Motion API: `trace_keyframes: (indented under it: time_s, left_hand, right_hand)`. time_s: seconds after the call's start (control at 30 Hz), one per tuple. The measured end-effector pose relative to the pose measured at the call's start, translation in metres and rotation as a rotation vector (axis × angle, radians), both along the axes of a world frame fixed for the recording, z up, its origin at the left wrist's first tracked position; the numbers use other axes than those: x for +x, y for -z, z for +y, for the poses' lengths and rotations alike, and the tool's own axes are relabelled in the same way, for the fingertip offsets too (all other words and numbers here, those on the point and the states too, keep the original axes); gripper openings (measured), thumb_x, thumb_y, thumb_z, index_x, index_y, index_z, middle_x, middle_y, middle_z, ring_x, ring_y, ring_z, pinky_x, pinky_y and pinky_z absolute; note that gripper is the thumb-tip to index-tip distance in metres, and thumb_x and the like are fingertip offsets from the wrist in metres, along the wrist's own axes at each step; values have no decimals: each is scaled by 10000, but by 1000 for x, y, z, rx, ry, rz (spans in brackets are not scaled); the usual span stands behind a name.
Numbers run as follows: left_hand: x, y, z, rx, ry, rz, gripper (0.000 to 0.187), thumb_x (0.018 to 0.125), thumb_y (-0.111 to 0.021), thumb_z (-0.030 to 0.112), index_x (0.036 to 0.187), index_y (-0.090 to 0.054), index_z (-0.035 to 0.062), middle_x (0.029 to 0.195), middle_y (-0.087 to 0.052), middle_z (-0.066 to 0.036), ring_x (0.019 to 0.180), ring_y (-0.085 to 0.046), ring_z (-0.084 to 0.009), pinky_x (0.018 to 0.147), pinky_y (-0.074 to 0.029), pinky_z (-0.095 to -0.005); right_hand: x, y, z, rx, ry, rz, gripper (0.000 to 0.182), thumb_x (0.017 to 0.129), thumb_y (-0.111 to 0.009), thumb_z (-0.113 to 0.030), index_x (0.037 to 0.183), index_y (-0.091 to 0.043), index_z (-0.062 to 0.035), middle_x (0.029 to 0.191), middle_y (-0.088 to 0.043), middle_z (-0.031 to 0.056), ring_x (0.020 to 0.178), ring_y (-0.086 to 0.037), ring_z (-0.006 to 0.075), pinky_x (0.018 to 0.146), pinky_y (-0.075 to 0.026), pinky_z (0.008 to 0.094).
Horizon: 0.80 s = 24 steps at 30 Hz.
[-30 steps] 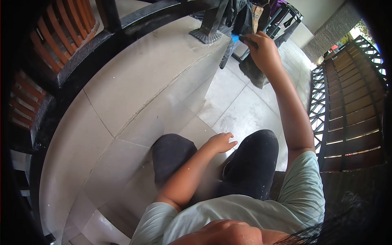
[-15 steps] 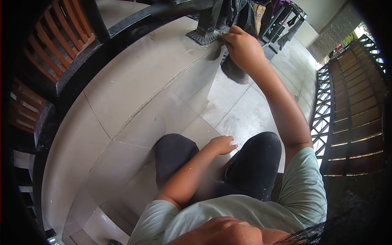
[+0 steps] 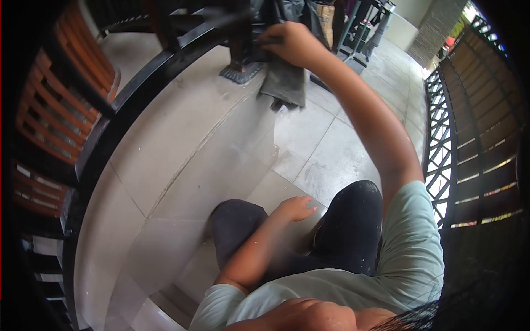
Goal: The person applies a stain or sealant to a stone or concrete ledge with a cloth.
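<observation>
My right hand (image 3: pixel 292 44) is stretched far forward, its fingers closed on a dark grey cloth (image 3: pixel 285 85) that hangs below it. The fingertips are beside a black metal post (image 3: pixel 242 52), and blur hides whether they touch it. The post's flared, ribbed foot (image 3: pixel 241 73) stands on a beige tiled ledge (image 3: pixel 182 116). Between my knees, my left hand (image 3: pixel 296 208) rests with its fingers loosely apart and nothing visible in it.
A curved black railing (image 3: pixel 135 83) with wooden slats (image 3: pixel 49 110) runs along the left. On the right stands a tall gate with brown panels (image 3: pixel 475 116). At the back are a cardboard box (image 3: pixel 325 25) and a rack with hanging cloths (image 3: pixel 364 33).
My right hand has moved left and slightly up, with the cloth now hanging more plainly below it. The view has turned a little. My left hand stays between my knees.
</observation>
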<state>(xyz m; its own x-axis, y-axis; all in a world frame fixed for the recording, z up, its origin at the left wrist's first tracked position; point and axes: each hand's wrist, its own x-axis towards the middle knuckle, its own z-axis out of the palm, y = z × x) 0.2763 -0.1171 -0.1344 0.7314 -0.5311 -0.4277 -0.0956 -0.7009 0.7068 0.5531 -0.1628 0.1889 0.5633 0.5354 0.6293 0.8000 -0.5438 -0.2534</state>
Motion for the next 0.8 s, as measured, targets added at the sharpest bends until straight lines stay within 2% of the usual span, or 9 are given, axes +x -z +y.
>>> trace_keyframes:
  time_s: [0.07,0.1,0.2,0.47,0.57,0.8]
  left_hand:
    - [3,-2,-1,3,-1,77,637,987,-588,496,1430,-547,41,1266,-669,-207,1153,-655,-354,983,-514,-429]
    - [4,0,-1,-12,-9,93,639,989,-591,494,1435,-543,39,1265,-670,-206,1151,-656,-349,980,-514,-424]
    - [5,6,2,-33,-41,127,645,993,-601,488,1447,-536,35,1263,-671,-203,1146,-658,-338,973,-516,-411]
    - [6,16,5,-20,-54,111,639,990,-614,481,1436,-546,29,1256,-678,-202,1119,-669,-334,957,-524,-407]
    - [5,13,4,-31,-78,130,635,987,-620,478,1427,-553,25,1243,-685,-205,1104,-676,-338,949,-527,-410]
    - [4,23,2,-18,-58,84,637,983,-616,486,1419,-561,25,1218,-693,-208,1108,-673,-348,953,-525,-415]
  right_hand:
    - [26,-1,20,-12,-64,46,279,802,-831,-253,1055,-804,-137,1030,-760,156,998,-723,344,923,-563,404]
    - [31,-5,28,-113,-46,3,295,810,-829,-256,1084,-797,-150,1064,-758,151,1032,-715,346,943,-559,407]
    - [36,-8,51,-273,16,144,350,839,-797,-207,1185,-759,-175,1136,-749,138,1088,-701,339,966,-547,427]
    - [46,-7,40,-375,-148,108,332,841,-777,-193,1173,-775,-180,1122,-758,128,1074,-707,335,948,-548,412]
    - [25,-14,29,-391,-170,88,280,817,-767,-151,1085,-768,-68,1069,-745,171,1057,-699,354,936,-545,396]
    - [25,-19,5,-446,-306,150,240,842,-758,-136,1077,-799,-109,1057,-761,134,1001,-718,331,899,-555,390]
